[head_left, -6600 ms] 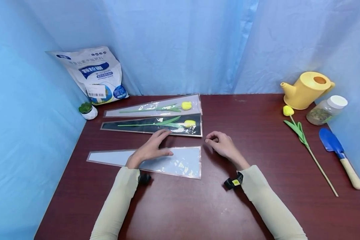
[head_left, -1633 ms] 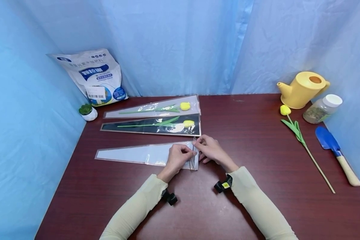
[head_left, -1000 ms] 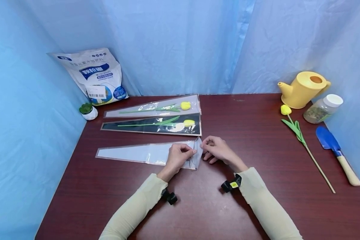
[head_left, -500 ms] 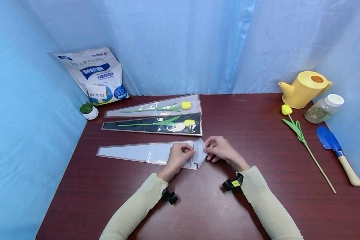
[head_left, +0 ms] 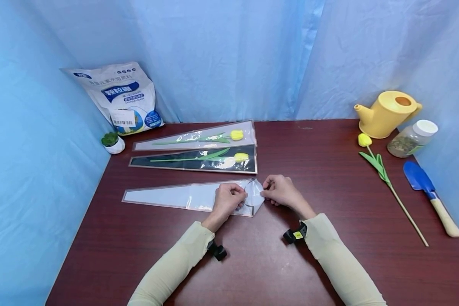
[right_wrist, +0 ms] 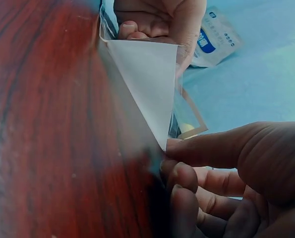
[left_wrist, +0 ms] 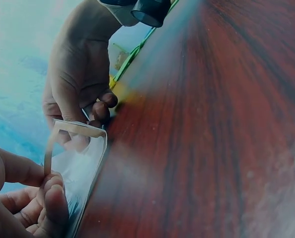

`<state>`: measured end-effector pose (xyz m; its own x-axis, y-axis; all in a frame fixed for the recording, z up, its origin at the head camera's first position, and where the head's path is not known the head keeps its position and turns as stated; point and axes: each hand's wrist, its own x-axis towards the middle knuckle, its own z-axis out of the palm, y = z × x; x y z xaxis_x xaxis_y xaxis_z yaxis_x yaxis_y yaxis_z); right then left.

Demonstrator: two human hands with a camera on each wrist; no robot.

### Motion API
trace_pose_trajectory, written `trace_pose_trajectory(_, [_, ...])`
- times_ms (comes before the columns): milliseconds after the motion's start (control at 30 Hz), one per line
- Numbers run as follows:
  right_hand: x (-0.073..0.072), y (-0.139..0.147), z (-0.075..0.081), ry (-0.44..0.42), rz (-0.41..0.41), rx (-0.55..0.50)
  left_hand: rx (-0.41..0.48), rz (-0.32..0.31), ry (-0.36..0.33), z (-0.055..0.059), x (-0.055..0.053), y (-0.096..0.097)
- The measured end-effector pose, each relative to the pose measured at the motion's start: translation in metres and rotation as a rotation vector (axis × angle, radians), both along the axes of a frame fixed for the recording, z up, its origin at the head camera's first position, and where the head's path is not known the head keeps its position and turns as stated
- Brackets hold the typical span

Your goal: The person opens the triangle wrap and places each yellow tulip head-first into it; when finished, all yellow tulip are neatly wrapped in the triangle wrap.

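Observation:
A long tapered white flower sleeve [head_left: 172, 196] with a clear front and copper-toned border lies crosswise on the table, its wide end to the right. My left hand [head_left: 227, 200] pinches the clear upper layer at that end. With thumb and index finger, my right hand [head_left: 284, 190] pinches the tip of the white back layer. Between both hands the mouth stands parted, its clear edge [left_wrist: 80, 130] bent up in the left wrist view. The white layer [right_wrist: 149, 82] is drawn into a point at the right fingertips in the right wrist view.
Two filled sleeves, a grey one [head_left: 199, 137] and a black one [head_left: 191, 161], each with a yellow tulip, lie behind. A loose tulip [head_left: 380, 170], blue trowel [head_left: 424, 182], jar [head_left: 407, 142] and watering can [head_left: 386, 114] are right. A fertilizer bag [head_left: 118, 95] and potted succulent [head_left: 114, 143] stand left.
Both hands have come to the white sleeve's wide end, which has shifted slightly away from me. My right hand has drawn the back layer rightward, and the mouth has spread into a rounded gap.

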<state>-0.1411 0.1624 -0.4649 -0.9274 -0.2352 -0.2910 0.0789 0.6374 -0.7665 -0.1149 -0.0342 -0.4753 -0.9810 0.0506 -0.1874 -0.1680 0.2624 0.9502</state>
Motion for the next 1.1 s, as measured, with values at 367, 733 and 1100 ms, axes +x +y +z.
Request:
trace_pose_trajectory(367, [0.001, 0.000, 0.007, -0.004, 0.035, -0.040, 0.019, -0.021, -0.026, -0.001, -0.001, -0.002])
trace_pose_trajectory(733, [-0.008, 0.034, 0.025, 0.019, -0.050, -0.044, 0.013, -0.027, -0.022, -0.003, -0.002, -0.002])
trace_pose_trajectory(1100, [-0.012, 0.099, 0.038, 0.132, -0.193, -0.006, 0.022, -0.031, -0.023, -0.004, -0.002, -0.002])
